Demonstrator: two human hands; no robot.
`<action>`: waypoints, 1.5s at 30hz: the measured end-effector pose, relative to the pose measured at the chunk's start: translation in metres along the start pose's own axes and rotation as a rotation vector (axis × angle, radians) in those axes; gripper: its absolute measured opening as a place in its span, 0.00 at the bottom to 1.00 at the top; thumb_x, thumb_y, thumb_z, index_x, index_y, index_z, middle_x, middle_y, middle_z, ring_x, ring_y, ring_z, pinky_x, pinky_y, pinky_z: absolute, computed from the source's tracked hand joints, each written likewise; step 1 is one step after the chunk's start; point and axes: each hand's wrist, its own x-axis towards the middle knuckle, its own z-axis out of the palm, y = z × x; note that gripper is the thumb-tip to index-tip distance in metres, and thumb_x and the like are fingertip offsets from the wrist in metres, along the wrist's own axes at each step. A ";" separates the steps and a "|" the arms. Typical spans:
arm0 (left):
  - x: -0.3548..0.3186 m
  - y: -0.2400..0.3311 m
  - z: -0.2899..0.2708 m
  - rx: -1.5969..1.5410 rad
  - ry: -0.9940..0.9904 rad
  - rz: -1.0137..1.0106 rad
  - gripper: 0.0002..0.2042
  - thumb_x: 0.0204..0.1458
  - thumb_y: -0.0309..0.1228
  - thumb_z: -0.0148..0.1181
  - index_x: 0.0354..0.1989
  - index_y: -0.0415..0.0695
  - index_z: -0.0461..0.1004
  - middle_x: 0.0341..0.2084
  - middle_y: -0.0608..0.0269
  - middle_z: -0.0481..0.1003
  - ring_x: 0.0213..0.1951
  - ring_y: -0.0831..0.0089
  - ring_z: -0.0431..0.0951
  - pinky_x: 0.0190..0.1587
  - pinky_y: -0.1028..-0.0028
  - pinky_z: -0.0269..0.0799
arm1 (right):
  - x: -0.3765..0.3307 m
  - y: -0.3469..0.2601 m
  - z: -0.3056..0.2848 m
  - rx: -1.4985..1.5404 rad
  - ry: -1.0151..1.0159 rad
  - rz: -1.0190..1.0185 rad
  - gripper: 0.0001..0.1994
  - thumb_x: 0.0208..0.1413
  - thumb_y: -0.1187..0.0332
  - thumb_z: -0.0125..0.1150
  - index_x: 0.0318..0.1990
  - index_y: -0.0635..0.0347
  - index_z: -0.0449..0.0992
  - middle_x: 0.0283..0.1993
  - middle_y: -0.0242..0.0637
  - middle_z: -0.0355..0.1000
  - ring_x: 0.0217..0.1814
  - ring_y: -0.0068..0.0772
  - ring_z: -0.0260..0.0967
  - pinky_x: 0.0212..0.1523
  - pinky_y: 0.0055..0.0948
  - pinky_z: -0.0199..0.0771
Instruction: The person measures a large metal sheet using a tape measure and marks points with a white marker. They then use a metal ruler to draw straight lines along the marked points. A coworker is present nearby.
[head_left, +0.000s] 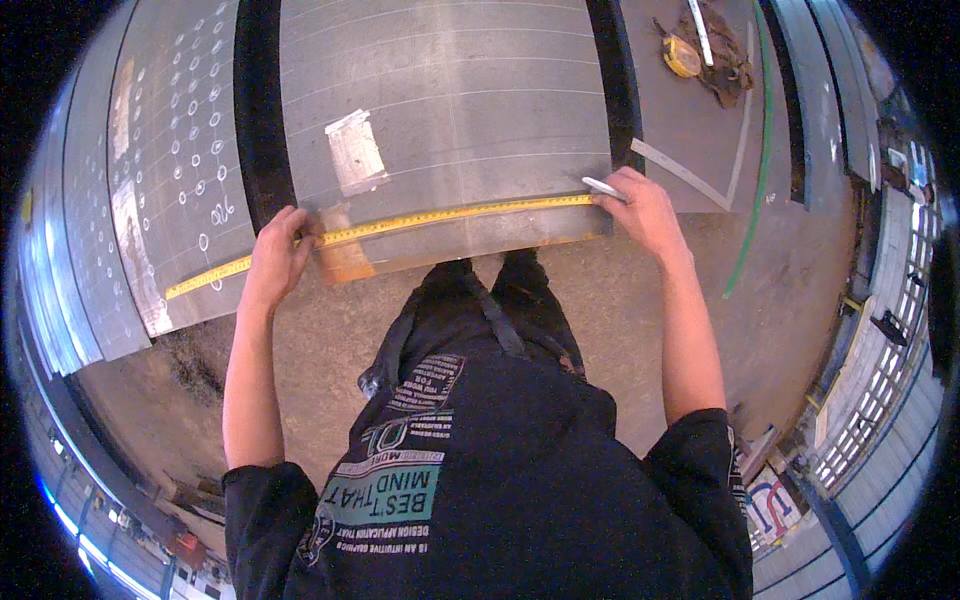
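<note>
A yellow measuring tape blade [440, 214] stretches across the grey metal plate [470, 110], close to its near edge. My left hand [280, 258] pinches the blade near the plate's left side, and its free length runs on over the neighbouring plate. At the right end of the blade, my right hand [645, 215] is closed on a white marker [605, 189], which points left. Its fingers also touch the end of the blade. Thin pale lines cross the middle plate, and a whitish patch [357, 152] lies on it left of centre.
Chalk circles mark the left plate [150, 200]. Dark gaps [265, 120] separate the plates. On the right plate are a yellow tape measure case [682, 57], a white stick [700, 32], a brown rag [728, 78] and a pale angled strip [738, 155]. Brown floor [620, 310] shows below.
</note>
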 end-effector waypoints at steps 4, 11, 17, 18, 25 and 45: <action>-0.001 0.011 0.000 0.009 0.053 0.021 0.09 0.47 0.20 0.61 0.38 0.37 0.72 0.33 0.49 0.72 0.40 0.48 0.75 0.44 0.59 0.70 | -0.017 0.052 -0.025 -0.132 0.098 0.061 0.13 0.54 0.67 0.66 0.45 0.61 0.80 0.43 0.41 0.74 0.45 0.49 0.74 0.46 0.40 0.72; 0.002 -0.001 0.004 0.005 0.011 0.024 0.09 0.46 0.19 0.60 0.37 0.36 0.70 0.33 0.49 0.71 0.39 0.48 0.74 0.43 0.60 0.69 | -0.025 0.081 -0.037 -0.165 0.130 0.114 0.13 0.54 0.63 0.65 0.44 0.59 0.79 0.46 0.44 0.74 0.48 0.54 0.74 0.47 0.45 0.74; -0.010 0.000 -0.011 -0.011 -0.010 -0.052 0.07 0.49 0.18 0.59 0.35 0.36 0.70 0.33 0.50 0.71 0.39 0.51 0.76 0.43 0.61 0.71 | -0.019 0.063 -0.024 -0.205 0.041 0.090 0.16 0.55 0.60 0.65 0.48 0.56 0.77 0.46 0.44 0.74 0.48 0.55 0.74 0.45 0.47 0.75; -0.015 -0.002 -0.015 0.009 -0.018 -0.073 0.07 0.49 0.18 0.59 0.35 0.36 0.70 0.33 0.51 0.72 0.39 0.52 0.77 0.43 0.61 0.71 | -0.017 0.056 -0.022 -0.192 0.031 0.066 0.16 0.55 0.60 0.65 0.49 0.56 0.76 0.47 0.44 0.74 0.48 0.55 0.74 0.45 0.48 0.75; -0.018 -0.010 -0.006 -0.026 0.064 -0.014 0.07 0.50 0.18 0.60 0.36 0.37 0.71 0.34 0.52 0.72 0.39 0.53 0.77 0.44 0.62 0.72 | -0.018 0.052 -0.002 -0.154 0.072 0.054 0.14 0.56 0.63 0.64 0.47 0.57 0.75 0.44 0.41 0.73 0.43 0.54 0.73 0.42 0.45 0.73; -0.010 0.000 0.006 0.023 0.099 0.009 0.08 0.49 0.21 0.63 0.37 0.38 0.72 0.35 0.51 0.72 0.43 0.51 0.74 0.46 0.59 0.70 | -0.013 0.033 0.006 -0.086 0.161 0.023 0.13 0.58 0.63 0.64 0.47 0.59 0.76 0.43 0.43 0.73 0.43 0.52 0.73 0.42 0.41 0.73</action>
